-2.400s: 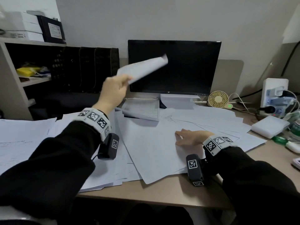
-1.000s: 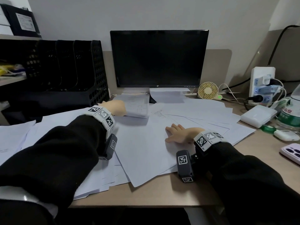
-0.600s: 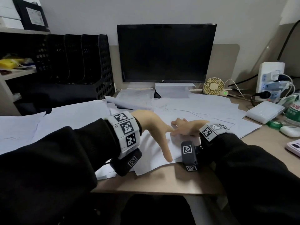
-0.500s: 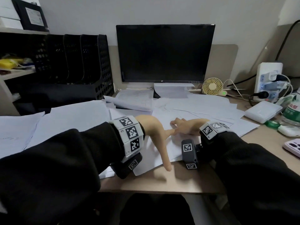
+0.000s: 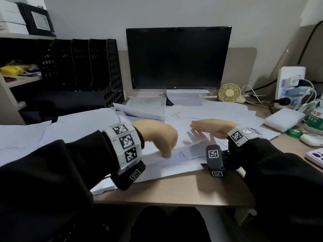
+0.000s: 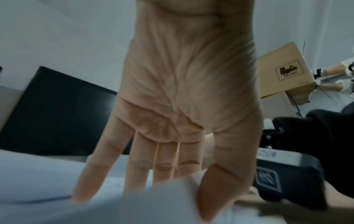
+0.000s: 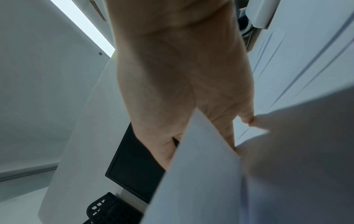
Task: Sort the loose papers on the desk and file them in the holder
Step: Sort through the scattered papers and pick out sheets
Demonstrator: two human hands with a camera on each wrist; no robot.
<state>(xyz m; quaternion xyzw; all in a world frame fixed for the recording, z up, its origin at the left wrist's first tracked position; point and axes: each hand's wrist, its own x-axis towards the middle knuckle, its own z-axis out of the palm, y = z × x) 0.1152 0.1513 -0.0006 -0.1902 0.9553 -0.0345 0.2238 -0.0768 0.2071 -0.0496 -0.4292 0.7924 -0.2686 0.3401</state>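
Pinching the near edge of a white paper sheet (image 6: 172, 201) between thumb and straight fingers, the left hand (image 5: 157, 137) lifts it off the loose white papers (image 5: 218, 112) spread before the black flat monitor (image 5: 178, 56), probably to single it out. The right hand (image 5: 209, 128) lies with its fingers outstretched, gripping nothing, seemingly pinning the pile. The black perforated plastic file holder (image 5: 83, 67) stands left of the monitor.

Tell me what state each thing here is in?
monitor: screen dark.
desk fan: indicator glows green.
power strip: plugs inserted.
file holder: upright, contents hidden.
top sheet: near edge lifted.
left hand: pinches the top sheet.
right hand: touches the top sheet, grip unclear.
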